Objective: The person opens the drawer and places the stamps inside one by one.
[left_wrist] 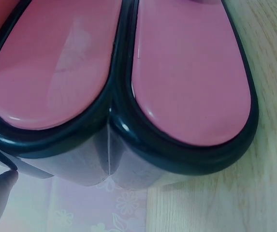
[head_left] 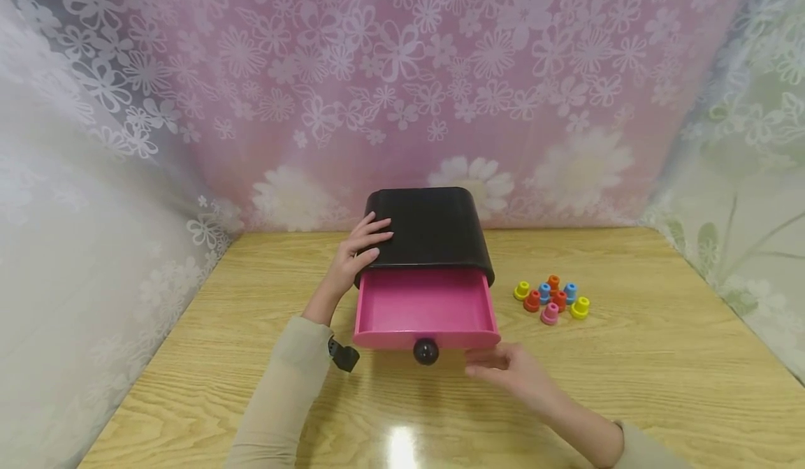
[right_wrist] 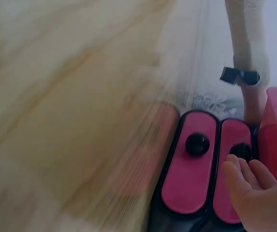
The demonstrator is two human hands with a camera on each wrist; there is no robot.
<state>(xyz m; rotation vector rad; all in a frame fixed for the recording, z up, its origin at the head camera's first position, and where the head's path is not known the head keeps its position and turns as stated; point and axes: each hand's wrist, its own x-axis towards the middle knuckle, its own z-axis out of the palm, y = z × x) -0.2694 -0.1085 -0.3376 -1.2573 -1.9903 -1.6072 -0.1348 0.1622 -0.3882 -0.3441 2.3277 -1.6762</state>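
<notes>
A black cabinet [head_left: 434, 224] with pink drawers stands on the table, its top drawer [head_left: 383, 340] pulled out and empty inside. A round black knob [head_left: 425, 351] sits on that drawer's front. My left hand [head_left: 355, 256] rests on the cabinet's top left edge, fingers spread across the top. Below the drawer's right front corner is my right hand [head_left: 512, 374], its fingers extended under the front panel; contact cannot be told. In the right wrist view, the lower drawers [right_wrist: 186, 179] are closed, with the right hand [right_wrist: 259, 198] beside them.
To the cabinet's right stands a cluster of several small cone-shaped pieces in yellow, red, blue, orange and pink, such as a pink one [head_left: 550, 314]. A wood-grain table [head_left: 629, 385] lies beneath. Flowered cloth [head_left: 402, 70] hangs behind and at both sides.
</notes>
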